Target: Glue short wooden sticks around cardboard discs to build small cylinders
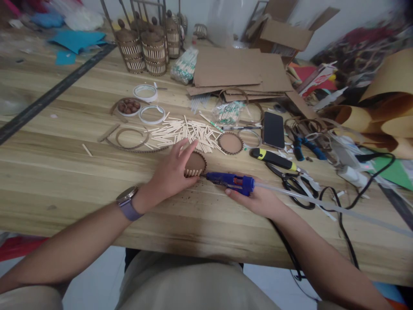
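Observation:
My left hand point(172, 172), a watch on its wrist, reaches around the left side of a brown cardboard disc point(195, 160). Its fingers are spread and raised, and the thumb lies along the disc's near edge. A dark beaded rim runs round the disc, and short pale sticks stand in a row along its near side. The hand hides the disc's left part. In my right hand point(254, 200) is a blue glue gun point(230, 182), its nozzle at the near right rim. A long clear glue stick point(290, 191) sticks out of its back.
Beyond the disc lies a pile of pale sticks point(187, 132). A second rimmed disc point(230, 143), a phone point(273, 130), a utility knife point(272, 159), scissors point(298, 193) and a black cable point(343, 232) are on the right. Tape rolls point(151, 114) and woven lanterns point(154, 54) stand farther back.

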